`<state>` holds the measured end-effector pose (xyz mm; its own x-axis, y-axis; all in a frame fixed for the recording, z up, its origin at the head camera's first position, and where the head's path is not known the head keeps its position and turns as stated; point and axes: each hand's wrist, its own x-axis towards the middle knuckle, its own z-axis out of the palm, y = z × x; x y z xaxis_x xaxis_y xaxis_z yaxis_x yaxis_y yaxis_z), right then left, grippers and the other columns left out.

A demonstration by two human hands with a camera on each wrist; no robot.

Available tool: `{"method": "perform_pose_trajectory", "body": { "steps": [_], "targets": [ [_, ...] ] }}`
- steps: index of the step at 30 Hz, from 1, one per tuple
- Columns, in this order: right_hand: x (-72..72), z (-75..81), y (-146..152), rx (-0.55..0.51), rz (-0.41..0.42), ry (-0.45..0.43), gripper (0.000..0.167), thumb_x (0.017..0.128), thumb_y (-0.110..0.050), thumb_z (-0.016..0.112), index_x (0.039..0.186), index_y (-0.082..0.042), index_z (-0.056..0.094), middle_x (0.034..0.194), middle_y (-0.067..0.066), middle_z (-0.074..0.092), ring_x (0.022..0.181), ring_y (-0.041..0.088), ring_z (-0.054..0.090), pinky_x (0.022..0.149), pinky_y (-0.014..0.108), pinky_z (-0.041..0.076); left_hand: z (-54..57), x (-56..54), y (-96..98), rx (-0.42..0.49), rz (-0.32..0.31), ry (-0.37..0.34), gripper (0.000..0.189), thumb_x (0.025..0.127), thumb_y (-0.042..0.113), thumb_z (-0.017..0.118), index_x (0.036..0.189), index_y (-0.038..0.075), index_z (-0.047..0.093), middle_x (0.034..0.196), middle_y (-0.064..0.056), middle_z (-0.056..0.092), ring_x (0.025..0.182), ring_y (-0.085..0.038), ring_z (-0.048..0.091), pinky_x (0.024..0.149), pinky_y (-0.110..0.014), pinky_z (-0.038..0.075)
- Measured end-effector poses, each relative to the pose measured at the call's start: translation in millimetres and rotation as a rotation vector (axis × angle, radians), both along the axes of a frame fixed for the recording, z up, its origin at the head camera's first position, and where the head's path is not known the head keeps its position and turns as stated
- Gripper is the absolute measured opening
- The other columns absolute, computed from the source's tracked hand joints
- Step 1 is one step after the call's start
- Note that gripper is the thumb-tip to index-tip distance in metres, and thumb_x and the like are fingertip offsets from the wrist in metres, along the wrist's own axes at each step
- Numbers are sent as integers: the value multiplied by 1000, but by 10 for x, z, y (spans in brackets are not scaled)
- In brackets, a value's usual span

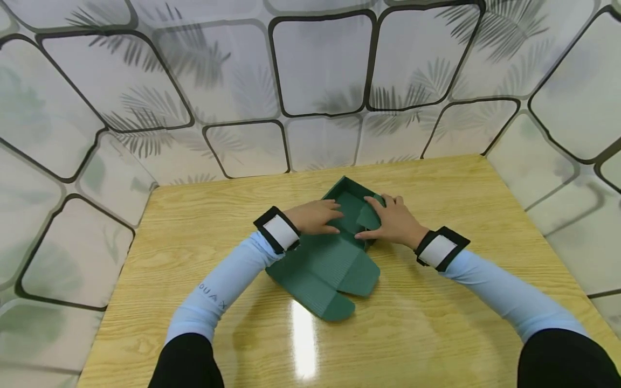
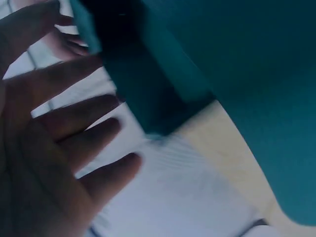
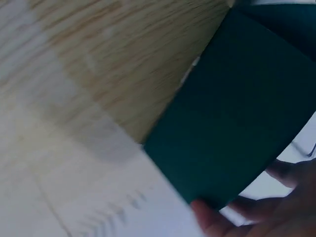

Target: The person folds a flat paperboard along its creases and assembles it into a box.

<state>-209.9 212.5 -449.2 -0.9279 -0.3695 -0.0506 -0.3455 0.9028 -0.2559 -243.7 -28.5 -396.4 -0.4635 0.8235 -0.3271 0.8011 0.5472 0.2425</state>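
Observation:
A green cardboard box [image 1: 346,202] lies unfolded on the table, its tray part at the back and its lid panel [image 1: 310,269] spread toward the front left. My left hand [image 1: 315,217] is over the left side of the box, fingers extended; the left wrist view shows its fingers spread, nothing held. At the tray's right wall, my right hand [image 1: 394,221] grips the top edge around a small inner flap [image 1: 368,216]. The right wrist view shows fingertips [image 3: 210,217] at a corner of that green wall [image 3: 232,108]. Part of the wall is hidden by the right hand.
The box rests on a light wood-grain table [image 1: 436,318]. Behind it and at both sides stand patterned curtain walls [image 1: 320,64]. Side flaps [image 1: 359,275] of the lid stick out toward the front right.

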Motion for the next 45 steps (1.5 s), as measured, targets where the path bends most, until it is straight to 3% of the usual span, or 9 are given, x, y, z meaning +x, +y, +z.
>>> {"method": "perform_pose_trajectory", "body": {
  "steps": [6,13,18,22,26,30,34,39,45],
  "targets": [
    [136,48,-111,186,-85,78,91,78,-70,62,144,-8,47,126,42,45,101,55,51,70,52,52,67,350,218,-79,28,36,54,101,36,51,141,0,47,121,-13,67,107,-21,65,92,-30,52],
    [439,95,-245,249,-9,147,69,90,-53,60,111,12,65,90,33,59,46,28,54,43,36,51,-45,957,384,-121,50,382,64,95,43,59,138,-3,50,116,-10,69,87,-15,70,64,-23,57],
    [675,79,-310,211,96,357,55,89,-42,67,55,1,60,58,15,51,33,18,44,32,29,43,-239,978,273,-138,83,587,58,92,43,63,136,6,56,130,-11,62,94,-14,69,69,-21,57],
    [829,101,-338,209,210,404,54,89,-37,68,46,-8,53,50,7,43,34,14,40,31,24,37,-351,916,124,-102,59,544,51,97,26,59,144,13,47,139,-17,53,110,-21,65,72,-23,58],
    [841,181,-290,13,331,149,38,92,-31,65,61,-9,66,56,0,46,45,8,41,42,21,35,-412,811,-75,-30,4,423,57,98,7,55,150,23,38,148,-19,43,128,-29,53,77,-28,57],
    [620,236,-94,-301,248,-47,19,91,-22,68,91,-4,75,74,0,61,63,8,53,57,24,44,-433,665,-296,48,-60,270,62,96,-4,52,150,23,38,154,-16,36,135,-30,44,78,-30,55],
    [334,220,97,-396,20,-95,55,89,-26,71,130,6,56,110,22,61,95,33,61,77,43,52,-474,623,-509,103,-126,221,63,93,-9,53,147,24,44,155,-12,35,135,-29,45,81,-30,54],
    [183,6,160,-455,-80,-533,100,90,-42,67,152,9,7,147,37,29,131,51,38,100,57,43,-590,668,-664,220,-212,244,59,92,-9,57,142,21,49,153,-13,37,134,-28,46,101,-36,48],
    [258,-205,46,-629,-90,-648,106,86,-25,74,151,10,-4,129,31,35,117,43,41,93,48,42,-690,690,-799,350,-159,264,49,94,-7,54,137,14,50,152,-18,35,141,-35,35,112,-47,36]
  ]
}}
